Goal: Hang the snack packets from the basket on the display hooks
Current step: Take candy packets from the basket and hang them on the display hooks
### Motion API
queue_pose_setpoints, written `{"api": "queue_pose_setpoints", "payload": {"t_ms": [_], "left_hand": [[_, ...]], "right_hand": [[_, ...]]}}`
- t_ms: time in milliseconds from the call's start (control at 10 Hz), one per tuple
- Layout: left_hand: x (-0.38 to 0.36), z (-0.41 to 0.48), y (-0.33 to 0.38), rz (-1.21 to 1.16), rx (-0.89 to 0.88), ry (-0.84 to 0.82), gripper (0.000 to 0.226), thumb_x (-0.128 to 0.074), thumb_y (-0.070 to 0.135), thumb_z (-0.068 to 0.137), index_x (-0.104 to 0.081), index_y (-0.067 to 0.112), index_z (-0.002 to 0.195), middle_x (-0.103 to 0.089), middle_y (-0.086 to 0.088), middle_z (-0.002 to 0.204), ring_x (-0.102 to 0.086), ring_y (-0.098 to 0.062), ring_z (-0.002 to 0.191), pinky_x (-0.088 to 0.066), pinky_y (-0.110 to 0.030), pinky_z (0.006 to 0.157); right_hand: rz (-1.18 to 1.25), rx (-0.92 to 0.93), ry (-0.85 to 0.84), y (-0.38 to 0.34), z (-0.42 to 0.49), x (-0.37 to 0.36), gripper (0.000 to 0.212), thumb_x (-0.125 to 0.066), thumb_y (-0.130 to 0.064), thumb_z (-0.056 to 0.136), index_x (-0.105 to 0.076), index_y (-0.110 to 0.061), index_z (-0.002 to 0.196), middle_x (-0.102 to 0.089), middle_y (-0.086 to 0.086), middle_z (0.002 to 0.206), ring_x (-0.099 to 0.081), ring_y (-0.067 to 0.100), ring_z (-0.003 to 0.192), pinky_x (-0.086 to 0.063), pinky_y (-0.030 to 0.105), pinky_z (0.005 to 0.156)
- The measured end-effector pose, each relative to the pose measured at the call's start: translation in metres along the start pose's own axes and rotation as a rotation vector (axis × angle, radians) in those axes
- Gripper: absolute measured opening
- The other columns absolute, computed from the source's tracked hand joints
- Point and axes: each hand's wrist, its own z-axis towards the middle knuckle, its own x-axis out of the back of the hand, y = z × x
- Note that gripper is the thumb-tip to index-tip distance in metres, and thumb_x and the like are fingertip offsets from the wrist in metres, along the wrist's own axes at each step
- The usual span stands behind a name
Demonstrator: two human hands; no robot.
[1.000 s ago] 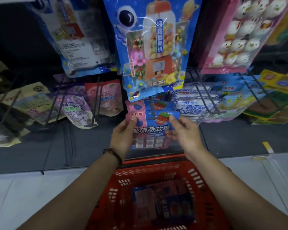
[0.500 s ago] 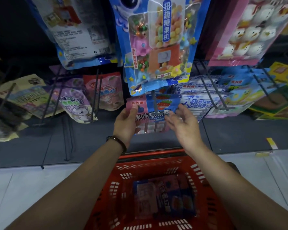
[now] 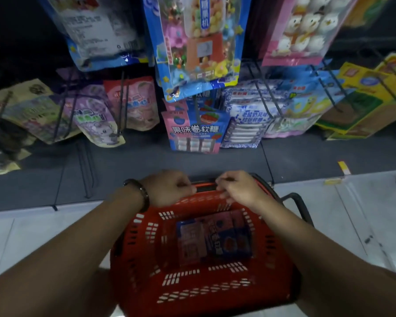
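Note:
A pink and blue snack packet (image 3: 195, 132) hangs free on a black display hook (image 3: 195, 105), with more of the same kind behind it. Below it stands the red basket (image 3: 146, 252), where similar pink and blue packets (image 3: 213, 240) lie flat on the bottom. My left hand (image 3: 169, 186) and my right hand (image 3: 239, 189) hover side by side over the basket's far rim. Their fingers are loosely curled downward and hold nothing. Whether the fingertips touch the rim is unclear.
Large candy bags (image 3: 198, 44) hang overhead and overlap the hook row. Purple and pink pouches (image 3: 96, 120) hang to the left, white-blue packets (image 3: 247, 120) and yellow-green ones (image 3: 364, 99) to the right. A black basket handle (image 3: 300, 202) sticks out at the right.
Both hands let go of the pink and blue packet, which now hangs on the hook, and dropped back down to the basket's far rim.

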Motion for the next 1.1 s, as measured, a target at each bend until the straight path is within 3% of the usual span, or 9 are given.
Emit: {"api": "queue_pose_setpoints", "payload": {"t_ms": [100,300,400,500,700,800,900,1000,1100], "left_hand": [[-0.017,-0.027,0.012,0.208,-0.152,-0.031,0.034,-0.065,0.052,0.096,-0.067,0.032,0.124,-0.068,0.009,0.127,-0.062,-0.013,0.116,-0.049,-0.030,0.099],[-0.056,-0.024,0.027,0.320,-0.127,-0.312,0.031,-0.056,0.042,0.102,-0.066,0.026,0.126,-0.070,-0.002,0.125,-0.064,-0.024,0.113,-0.048,-0.030,0.086],[-0.064,-0.007,0.025,0.395,-0.093,-0.369,0.034,-0.051,0.041,0.104,-0.067,0.022,0.126,-0.069,-0.005,0.126,-0.064,-0.027,0.110,-0.045,-0.030,0.081],[-0.066,0.009,0.019,0.380,-0.087,-0.344,0.033,-0.052,0.043,0.103,-0.065,0.023,0.126,-0.068,-0.005,0.123,-0.064,-0.026,0.106,-0.053,-0.034,0.086],[-0.060,0.028,0.002,0.385,-0.096,-0.358,0.034,-0.051,0.050,0.102,-0.063,0.026,0.123,-0.068,-0.001,0.119,-0.063,-0.023,0.103,-0.054,-0.038,0.089],[-0.058,0.034,-0.006,0.415,-0.093,-0.333,0.037,-0.052,0.051,0.102,-0.063,0.025,0.126,-0.068,-0.002,0.125,-0.064,-0.024,0.110,-0.049,-0.031,0.087],[-0.054,0.036,-0.011,0.380,-0.063,-0.329,0.040,-0.054,0.056,0.101,-0.061,0.031,0.131,-0.067,0.000,0.131,-0.063,-0.023,0.115,-0.051,-0.032,0.096],[-0.052,0.035,-0.014,0.365,-0.036,-0.332,0.042,-0.055,0.056,0.100,-0.060,0.032,0.134,-0.065,0.000,0.135,-0.063,-0.023,0.119,-0.052,-0.035,0.101],[-0.053,0.032,-0.018,0.391,-0.027,-0.314,0.044,-0.054,0.057,0.100,-0.061,0.030,0.134,-0.065,-0.001,0.136,-0.062,-0.024,0.119,-0.052,-0.038,0.102]], "right_hand": [[-0.122,-0.118,-0.102,0.030,0.000,-0.012,0.017,-0.067,-0.026,0.101,-0.076,-0.011,0.097,-0.077,0.010,0.086,-0.075,0.024,0.071,-0.064,0.041,0.069],[-0.401,-0.311,-0.190,0.109,0.000,-0.045,0.034,-0.065,-0.023,0.099,-0.072,-0.005,0.127,-0.073,0.018,0.125,-0.072,0.030,0.110,-0.059,0.035,0.087],[-0.379,-0.390,-0.137,0.146,-0.011,-0.065,0.066,-0.069,-0.019,0.097,-0.044,-0.011,0.157,-0.064,0.018,0.140,-0.065,0.035,0.124,-0.054,0.035,0.099],[-0.342,-0.385,-0.011,0.174,-0.008,-0.078,0.070,-0.062,-0.016,0.102,-0.028,-0.012,0.164,-0.064,0.019,0.140,-0.065,0.035,0.122,-0.051,0.033,0.092],[-0.156,-0.517,0.057,0.190,0.006,-0.096,0.081,-0.074,-0.019,0.091,-0.033,-0.013,0.161,-0.054,0.020,0.148,-0.058,0.035,0.132,-0.046,0.031,0.096],[-0.131,-0.589,-0.063,0.196,0.016,-0.096,0.062,-0.083,-0.013,0.084,-0.060,-0.007,0.142,-0.067,0.018,0.134,-0.066,0.035,0.123,-0.055,0.025,0.077],[-0.144,-0.545,-0.191,0.190,0.018,-0.097,0.049,-0.079,-0.003,0.084,-0.069,-0.003,0.132,-0.070,0.014,0.109,-0.069,0.028,0.099,-0.058,0.030,0.078],[-0.157,-0.475,-0.207,0.177,0.018,-0.097,0.040,-0.069,-0.009,0.096,-0.067,-0.003,0.135,-0.068,0.007,0.106,-0.069,0.029,0.099,-0.059,0.037,0.090],[-0.194,-0.396,-0.234,0.155,0.010,-0.089,0.044,-0.059,-0.018,0.107,-0.054,-0.007,0.149,-0.068,0.016,0.130,-0.066,0.035,0.121,-0.057,0.044,0.101]]}}
